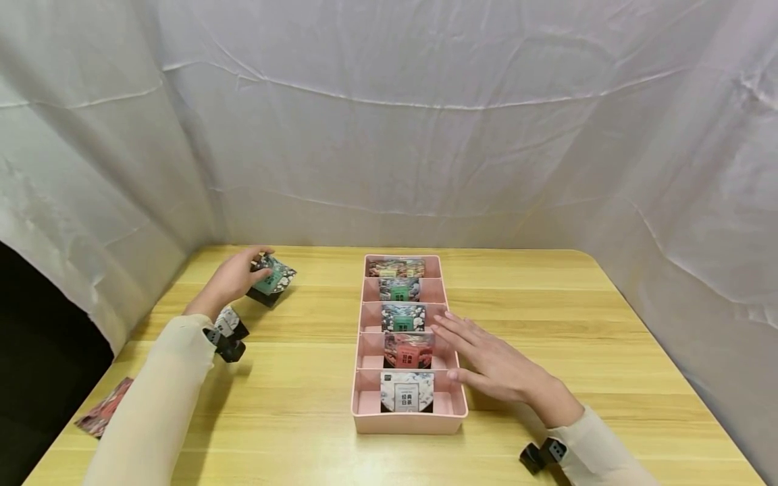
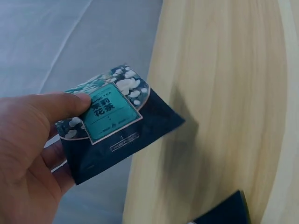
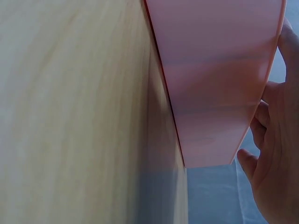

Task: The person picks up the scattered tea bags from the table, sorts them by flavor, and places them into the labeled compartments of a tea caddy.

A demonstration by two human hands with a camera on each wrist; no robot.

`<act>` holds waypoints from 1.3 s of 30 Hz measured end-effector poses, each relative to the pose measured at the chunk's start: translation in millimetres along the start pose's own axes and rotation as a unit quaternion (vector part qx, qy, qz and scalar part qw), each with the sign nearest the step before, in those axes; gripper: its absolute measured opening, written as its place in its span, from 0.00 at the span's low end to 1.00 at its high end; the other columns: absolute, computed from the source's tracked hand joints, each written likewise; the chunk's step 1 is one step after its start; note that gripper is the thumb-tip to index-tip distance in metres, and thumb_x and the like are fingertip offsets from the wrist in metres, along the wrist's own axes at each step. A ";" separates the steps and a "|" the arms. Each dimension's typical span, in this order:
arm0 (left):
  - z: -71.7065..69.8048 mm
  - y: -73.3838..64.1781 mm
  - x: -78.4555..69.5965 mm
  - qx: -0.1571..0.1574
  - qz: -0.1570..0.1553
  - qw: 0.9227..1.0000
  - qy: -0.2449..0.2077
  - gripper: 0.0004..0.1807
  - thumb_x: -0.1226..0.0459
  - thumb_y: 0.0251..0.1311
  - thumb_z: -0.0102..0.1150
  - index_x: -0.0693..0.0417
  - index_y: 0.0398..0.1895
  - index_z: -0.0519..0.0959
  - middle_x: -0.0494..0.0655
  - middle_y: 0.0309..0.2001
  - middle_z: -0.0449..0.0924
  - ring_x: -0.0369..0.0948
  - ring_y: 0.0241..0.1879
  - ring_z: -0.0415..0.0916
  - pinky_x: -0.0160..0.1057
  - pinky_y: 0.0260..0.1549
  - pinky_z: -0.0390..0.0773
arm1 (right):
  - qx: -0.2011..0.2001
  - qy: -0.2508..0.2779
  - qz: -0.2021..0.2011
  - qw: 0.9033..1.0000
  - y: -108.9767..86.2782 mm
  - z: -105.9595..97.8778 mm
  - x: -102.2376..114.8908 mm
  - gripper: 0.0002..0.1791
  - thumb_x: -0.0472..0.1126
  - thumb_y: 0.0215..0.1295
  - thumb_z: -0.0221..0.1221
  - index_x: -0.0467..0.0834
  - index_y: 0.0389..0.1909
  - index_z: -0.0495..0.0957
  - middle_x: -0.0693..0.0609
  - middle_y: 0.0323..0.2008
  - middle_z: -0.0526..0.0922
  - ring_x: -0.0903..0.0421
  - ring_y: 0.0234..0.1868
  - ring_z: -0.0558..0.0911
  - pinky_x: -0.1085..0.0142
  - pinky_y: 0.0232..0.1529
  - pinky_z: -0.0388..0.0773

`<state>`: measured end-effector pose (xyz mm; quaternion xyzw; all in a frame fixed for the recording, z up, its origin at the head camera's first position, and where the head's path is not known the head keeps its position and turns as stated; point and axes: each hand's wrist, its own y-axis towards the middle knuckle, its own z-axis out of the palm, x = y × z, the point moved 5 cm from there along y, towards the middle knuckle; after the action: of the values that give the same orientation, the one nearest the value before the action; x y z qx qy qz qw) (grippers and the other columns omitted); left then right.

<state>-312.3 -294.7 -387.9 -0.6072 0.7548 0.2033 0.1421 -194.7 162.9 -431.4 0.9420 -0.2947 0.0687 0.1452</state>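
At the far left of the table, my left hand (image 1: 229, 280) pinches a tea sachet (image 2: 112, 116) between thumb and fingers. The sachet is dark blue with a teal label and white flowers, held tilted above the wood in the left wrist view. My right hand (image 1: 495, 364) lies along the right side of a pink divided box (image 1: 407, 424), its fingers extended at the rim. Inside the box, one compartment after another holds upright sachets: a white one (image 1: 407, 391) in front, then a red one (image 1: 408, 352), teal-labelled ones (image 1: 404, 317) and yellowish ones (image 1: 396, 268) at the back.
A white-topped sachet (image 1: 229, 321) lies beside my left wrist, partly hidden by the wrist camera. Near the table's left edge a red sachet (image 1: 105, 410) is partly covered by my sleeve. White cloth (image 1: 389, 155) hangs behind the table and along both sides.
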 end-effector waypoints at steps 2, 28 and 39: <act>-1.3 0.3 -3.5 -0.004 0.002 1.000 -0.003 0.27 0.62 0.69 0.57 0.57 0.68 0.66 0.67 0.57 0.72 0.62 0.54 0.71 0.62 0.52 0.71 | -0.001 0.001 -0.002 1.000 0.3 -0.1 -0.1 0.39 0.56 0.72 0.51 0.44 0.77 0.50 0.46 0.77 0.48 0.49 0.76 0.47 0.46 0.72 0.48; -2.7 4.5 -56.8 -0.021 0.035 0.997 -0.067 0.22 0.59 0.68 0.59 0.50 0.63 0.73 0.58 0.55 0.77 0.53 0.45 0.77 0.46 0.32 0.77 | -0.005 -0.001 -0.002 1.000 -0.4 -0.4 0.3 0.39 0.56 0.73 0.49 0.44 0.77 0.50 0.45 0.77 0.49 0.49 0.76 0.48 0.44 0.71 0.50; -0.3 4.5 -80.9 -0.025 0.067 0.993 -0.097 0.21 0.60 0.67 0.61 0.49 0.62 0.74 0.56 0.52 0.78 0.52 0.45 0.77 0.47 0.33 0.78 | -0.002 0.000 0.002 1.000 -0.1 -0.3 0.6 0.39 0.56 0.73 0.50 0.45 0.77 0.50 0.46 0.77 0.48 0.49 0.76 0.49 0.46 0.72 0.49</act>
<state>-298.7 -224.6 -349.7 -0.5363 0.7709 0.2894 0.1856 -194.2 162.8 -431.0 0.9410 -0.2972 0.0686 0.1467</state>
